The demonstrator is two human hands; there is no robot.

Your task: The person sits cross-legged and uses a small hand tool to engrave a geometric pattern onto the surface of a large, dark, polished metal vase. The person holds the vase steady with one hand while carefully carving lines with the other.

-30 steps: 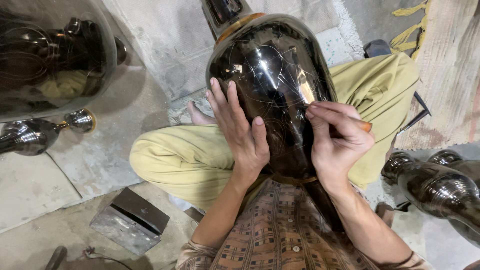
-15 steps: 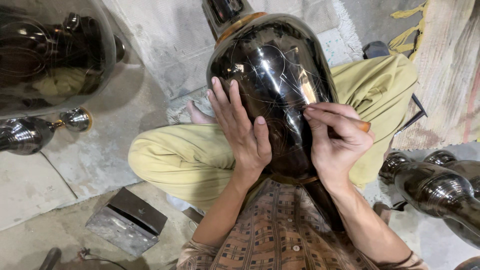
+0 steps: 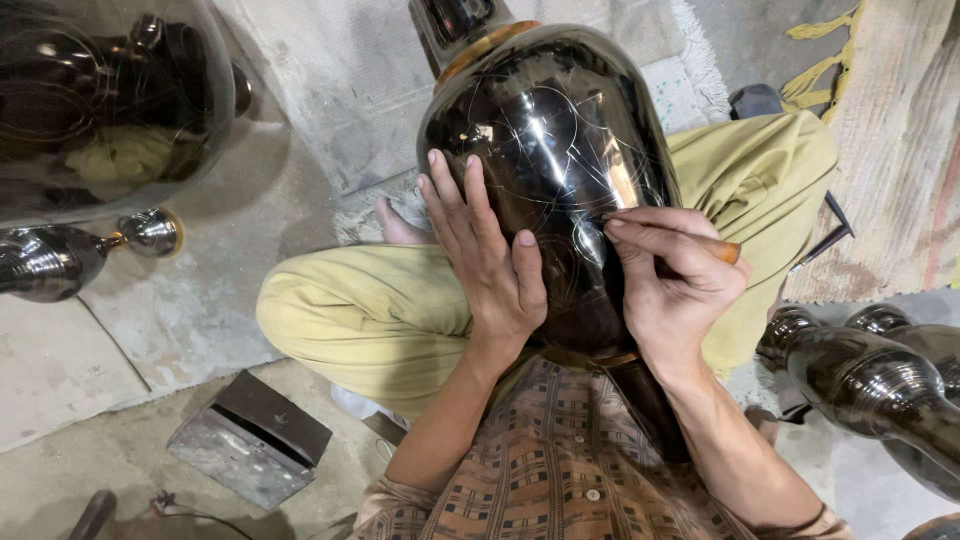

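A large glossy black vase [image 3: 550, 150] with thin scratched lines and a gold band at its neck lies across my lap, its neck pointing away from me. My left hand [image 3: 490, 265] rests flat on its left flank, fingers spread, steadying it. My right hand [image 3: 675, 270] is closed around a thin wooden-handled scribing tool [image 3: 690, 238], whose tip touches the vase's surface near the middle. My legs in yellow-green trousers [image 3: 370, 310] are crossed under the vase.
Another big dark vase [image 3: 100, 100] stands at the upper left, with a smaller dark metal piece [image 3: 60, 258] below it. Dark turned vessels [image 3: 880, 380] lie at the right. A small metal box [image 3: 250, 435] sits on the concrete floor beside my left knee. A rug [image 3: 890, 160] lies at the far right.
The view has shifted slightly. Both hands stay on the vase, and the right hand's tool tip has moved only a little on the surface.
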